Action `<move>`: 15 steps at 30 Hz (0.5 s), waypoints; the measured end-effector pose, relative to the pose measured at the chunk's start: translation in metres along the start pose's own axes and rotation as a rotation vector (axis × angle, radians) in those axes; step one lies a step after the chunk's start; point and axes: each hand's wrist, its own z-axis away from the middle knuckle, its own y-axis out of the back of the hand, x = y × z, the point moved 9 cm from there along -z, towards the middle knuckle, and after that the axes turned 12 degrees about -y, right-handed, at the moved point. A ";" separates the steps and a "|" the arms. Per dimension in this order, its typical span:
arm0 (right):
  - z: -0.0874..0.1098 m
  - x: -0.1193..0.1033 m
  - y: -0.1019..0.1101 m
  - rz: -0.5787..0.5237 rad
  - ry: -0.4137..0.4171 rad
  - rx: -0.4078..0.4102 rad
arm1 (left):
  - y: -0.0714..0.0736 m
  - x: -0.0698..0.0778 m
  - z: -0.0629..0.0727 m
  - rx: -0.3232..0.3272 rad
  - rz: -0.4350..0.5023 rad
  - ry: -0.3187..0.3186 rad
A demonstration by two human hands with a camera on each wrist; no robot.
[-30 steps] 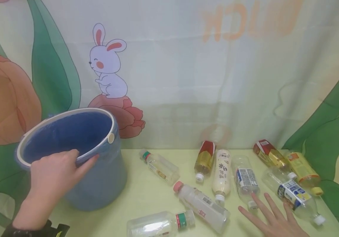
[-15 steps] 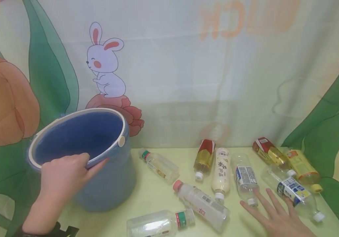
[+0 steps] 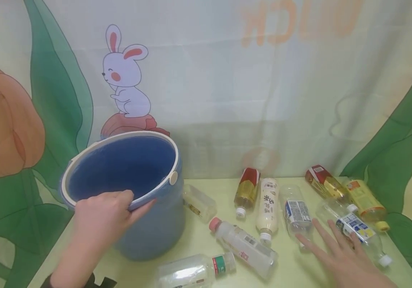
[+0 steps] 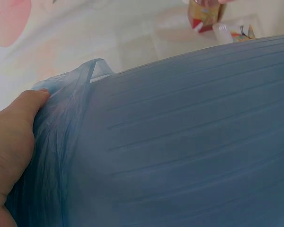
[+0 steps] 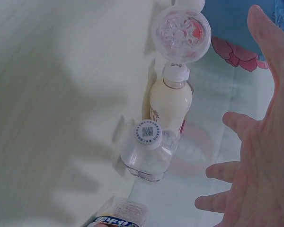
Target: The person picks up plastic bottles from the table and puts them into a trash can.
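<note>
My left hand (image 3: 99,218) grips the near rim of a blue bucket (image 3: 155,236), thumb outside and fingers over the edge. In the left wrist view a thin blue plastic bag (image 4: 61,142) is folded over that rim, under the thumb. My right hand (image 3: 344,256) holds nothing, palm down with fingers spread above the table. Its fingertips overlap a clear bottle with a white-and-blue label (image 3: 297,216) and are close to another clear bottle with a blue-and-yellow label (image 3: 355,226). The right wrist view shows a white bottle cap (image 5: 147,133) apart from the fingers.
Several bottles lie about: a cream one (image 3: 268,208), a pink-capped one (image 3: 243,248), a large clear one in front (image 3: 188,272), two red-and-gold ones (image 3: 247,192), a yellow one (image 3: 366,202). A clear bottle (image 3: 200,204) is partly behind the bucket. A printed curtain (image 3: 213,100) hangs behind.
The bucket has moved right in my left hand and now covers the green-banded neck of the clear bottle beside it. My right hand has shifted slightly, fingers still spread.
</note>
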 end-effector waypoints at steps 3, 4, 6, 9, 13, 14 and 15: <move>-0.002 0.002 0.005 -0.018 0.004 0.012 | -0.001 0.006 -0.003 -0.004 0.011 -0.010; -0.003 0.003 0.007 -0.024 0.007 0.021 | -0.001 0.008 -0.004 -0.005 0.017 -0.017; -0.005 0.005 0.010 -0.038 0.015 0.035 | -0.001 0.012 -0.006 0.001 0.024 -0.022; -0.008 0.007 0.014 -0.056 0.013 0.046 | -0.001 0.018 -0.010 0.025 0.034 -0.031; -0.013 0.012 0.018 -0.068 0.002 0.041 | 0.000 0.025 -0.014 0.070 0.036 -0.049; -0.014 0.013 0.019 -0.073 -0.001 0.042 | 0.000 0.027 -0.016 0.075 0.037 -0.054; -0.015 0.015 0.020 -0.082 -0.006 0.041 | 0.000 0.029 -0.017 0.081 0.038 -0.060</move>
